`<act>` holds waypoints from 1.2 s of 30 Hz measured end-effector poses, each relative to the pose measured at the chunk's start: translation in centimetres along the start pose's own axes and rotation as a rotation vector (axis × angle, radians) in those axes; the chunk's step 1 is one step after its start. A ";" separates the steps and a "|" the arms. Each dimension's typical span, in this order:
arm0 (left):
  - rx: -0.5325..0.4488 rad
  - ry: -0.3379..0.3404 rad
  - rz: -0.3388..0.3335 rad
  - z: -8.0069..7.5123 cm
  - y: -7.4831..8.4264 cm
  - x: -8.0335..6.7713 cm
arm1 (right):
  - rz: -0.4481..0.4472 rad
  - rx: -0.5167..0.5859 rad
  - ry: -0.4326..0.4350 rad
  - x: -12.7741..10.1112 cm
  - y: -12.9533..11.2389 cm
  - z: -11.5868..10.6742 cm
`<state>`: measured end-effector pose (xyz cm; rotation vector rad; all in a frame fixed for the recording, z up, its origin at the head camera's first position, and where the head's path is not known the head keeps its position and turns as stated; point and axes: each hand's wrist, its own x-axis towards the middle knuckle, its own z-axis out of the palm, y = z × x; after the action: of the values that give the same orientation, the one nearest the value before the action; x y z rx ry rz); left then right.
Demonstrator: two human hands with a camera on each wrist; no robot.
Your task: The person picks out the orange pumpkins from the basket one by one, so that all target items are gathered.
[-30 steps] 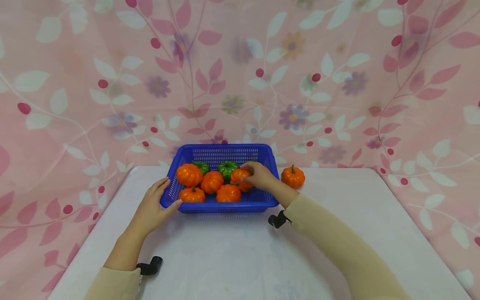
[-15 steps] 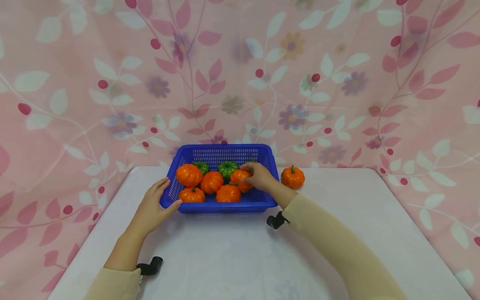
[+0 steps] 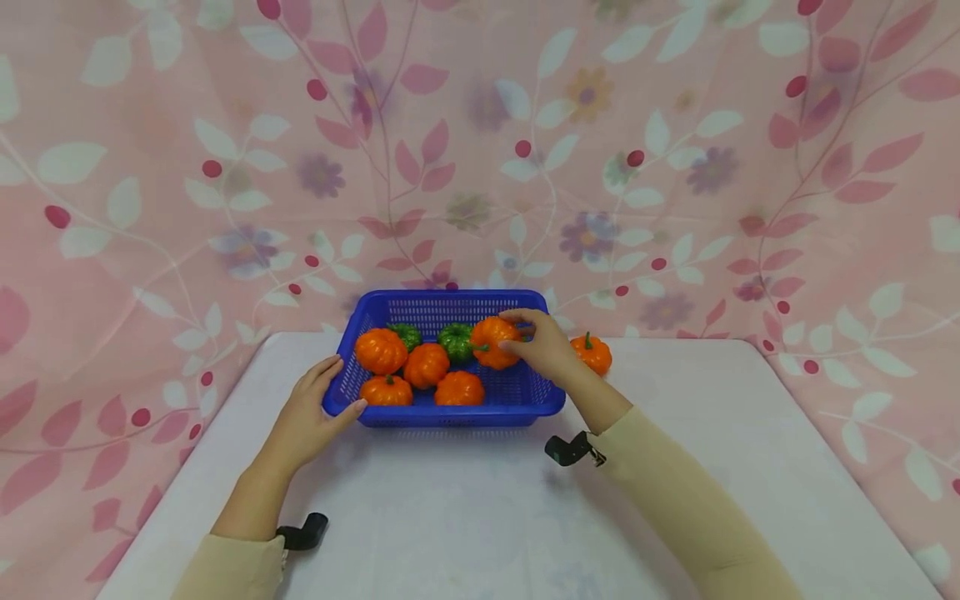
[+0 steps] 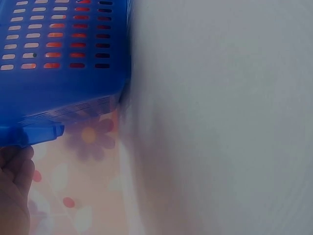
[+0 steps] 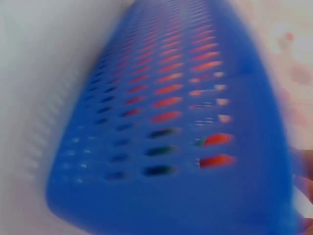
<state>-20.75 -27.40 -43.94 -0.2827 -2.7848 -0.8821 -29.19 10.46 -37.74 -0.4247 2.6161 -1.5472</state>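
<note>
A blue perforated basket (image 3: 525, 398) stands at the back of a white table (image 3: 480, 517). My right hand (image 3: 542, 343) grips an orange toy pumpkin (image 3: 491, 342) and holds it above the basket's right half. Inside lie several orange pumpkins (image 3: 381, 351) and two green ones (image 3: 453, 339). My left hand (image 3: 309, 412) holds the basket's left front corner, thumb on the rim. The left wrist view shows the basket's outer wall (image 4: 58, 73) and fingertips (image 4: 14, 186) under its rim. The right wrist view is blurred, filled by the basket wall (image 5: 186, 122).
Another orange pumpkin (image 3: 594, 353) sits on the table right of the basket, just behind my right hand. A pink floral cloth (image 3: 480, 150) hangs behind and wraps both sides. The table's front half lies bare between my sleeves.
My right hand has lifted the orange pumpkin up out of the pile in the basket and drawn back slightly to the right. The left hand and basket stay put.
</note>
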 end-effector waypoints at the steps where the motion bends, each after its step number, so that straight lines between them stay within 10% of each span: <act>1: 0.000 0.000 0.000 0.0 0.0 0.0 | -0.006 0.004 0.011 -0.3 -0.1 -0.5; 17: -0.002 0.006 0.001 0.0 0.2 0.1 | -0.088 0.021 0.252 -6.6 0.3 -8.2; 36: -0.008 -0.005 -0.013 0.0 0.1 0.0 | 0.031 0.003 0.433 -8.8 8.9 -12.2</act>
<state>-20.75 -27.32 -43.88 -0.2688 -2.7917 -0.8966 -25.02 27.24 -40.20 -0.0466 2.9060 -1.8059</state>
